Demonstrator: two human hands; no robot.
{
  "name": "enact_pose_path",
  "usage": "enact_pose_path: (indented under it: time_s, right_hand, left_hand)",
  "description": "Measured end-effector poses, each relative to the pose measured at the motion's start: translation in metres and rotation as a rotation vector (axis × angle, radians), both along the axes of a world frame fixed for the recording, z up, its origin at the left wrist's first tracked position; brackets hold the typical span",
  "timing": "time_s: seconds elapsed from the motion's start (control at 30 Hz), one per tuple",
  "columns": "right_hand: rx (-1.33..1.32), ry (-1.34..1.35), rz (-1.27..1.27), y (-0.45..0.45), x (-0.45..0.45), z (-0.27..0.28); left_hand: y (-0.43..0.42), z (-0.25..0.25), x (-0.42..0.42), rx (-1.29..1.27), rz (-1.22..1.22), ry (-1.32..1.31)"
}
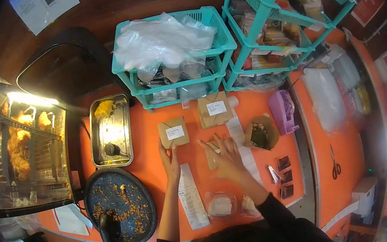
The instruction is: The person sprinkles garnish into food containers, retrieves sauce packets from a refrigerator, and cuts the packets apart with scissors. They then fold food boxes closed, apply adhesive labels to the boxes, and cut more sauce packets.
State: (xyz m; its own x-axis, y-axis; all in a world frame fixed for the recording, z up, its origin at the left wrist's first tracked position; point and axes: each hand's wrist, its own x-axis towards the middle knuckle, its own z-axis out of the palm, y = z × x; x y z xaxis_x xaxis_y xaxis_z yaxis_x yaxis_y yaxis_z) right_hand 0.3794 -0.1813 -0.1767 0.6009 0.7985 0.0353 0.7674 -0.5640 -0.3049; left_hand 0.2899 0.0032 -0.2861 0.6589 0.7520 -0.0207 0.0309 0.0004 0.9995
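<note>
Near the middle of the orange table, my left hand [171, 162] touches the lower edge of a closed brown box [174, 132] with a white label; its fingers look apart. My right hand [227, 155] is over a smaller brown box [211, 156], partly covering it, with its fingers spread. Whether the right fingers grip that box is hard to tell. Behind my hands stand stacked brown boxes [215, 110] with a white label. A long printed receipt [191, 196] lies between my forearms. To the right is an open brown box [261, 133] with dark green contents.
Stone mortar [130, 196] with its pestle and a metal tray [95, 147] stand left, beside a lit glass cabinet [28, 151]. Teal racks [230, 48] line the back. A purple tape dispenser [280, 110], stapler [274, 174], sachets [285, 176] and clear tubs [221, 204] are nearby. Scissors [335, 166] lie right.
</note>
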Motion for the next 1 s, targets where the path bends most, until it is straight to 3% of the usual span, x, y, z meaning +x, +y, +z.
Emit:
enact_pose_path:
  time_s: [0.03, 0.07, 0.13, 0.27, 0.33, 0.4, 0.5, 0.6, 0.67, 0.73, 0.77, 0.8, 0.83, 0.87, 0.9, 1.0]
  right_hand:
    - [-0.182, -0.15, 0.066, -0.008, 0.002, -0.003]
    - [-0.177, -0.156, 0.055, -0.008, 0.007, -0.013]
    - [-0.172, 0.029, 0.203, -0.007, 0.02, -0.032]
    - [-0.117, 0.144, 0.226, 0.028, 0.02, 0.012]
    - [0.194, 0.155, 0.284, 0.063, 0.025, 0.028]
    - [0.208, 0.001, 0.254, 0.102, 0.034, 0.039]
    - [0.124, -0.056, 0.22, 0.151, 0.062, 0.022]
    - [-0.082, 0.025, 0.227, 0.15, 0.07, 0.015]
    - [0.276, -0.022, 0.314, 0.131, 0.069, 0.012]
    - [0.408, -0.002, 0.123, 0.079, 0.06, 0.055]
    - [0.409, 0.001, -0.033, 0.049, 0.059, 0.063]
    - [0.536, -0.147, -0.174, 0.014, 0.064, 0.066]
    - [0.58, -0.112, -0.39, -0.025, 0.067, 0.072]
    - [0.519, -0.193, -0.672, -0.068, 0.079, 0.024]
    - [0.452, -0.361, -0.878, -0.096, 0.071, 0.028]
    - [0.212, -0.125, -1.004, -0.159, 0.083, -0.056]
  left_hand:
    - [0.0, -0.005, -0.001, 0.01, -0.009, -0.021]
    - [0.001, -0.008, 0.003, 0.023, -0.019, -0.05]
    - [-0.001, -0.009, 0.01, 0.028, -0.007, -0.079]
    - [0.013, -0.017, 0.016, -0.022, -0.037, -0.075]
    - [0.019, -0.025, 0.012, -0.091, -0.094, -0.165]
    - [0.026, -0.044, 0.015, -0.155, -0.159, -0.266]
    - [0.034, -0.065, 0.028, -0.088, -0.046, -0.101]
    - [0.037, -0.073, 0.027, -0.053, -0.076, -0.198]
    - [0.025, -0.065, 0.021, -0.004, -0.048, -0.079]
    - [-0.019, -0.022, 0.016, 0.453, 0.388, 0.255]
    - [-0.042, -0.015, 0.013, 0.452, 0.289, 0.213]
    - [-0.069, -0.006, 0.017, 0.299, 0.108, 0.185]
    - [-0.096, 0.003, 0.021, 0.147, -0.071, 0.155]
    - [-0.119, 0.029, 0.032, 0.113, -0.239, 0.173]
    - [-0.139, 0.052, 0.049, 0.076, -0.407, 0.189]
    - [-0.179, 0.028, 0.101, 0.248, -0.483, 0.035]
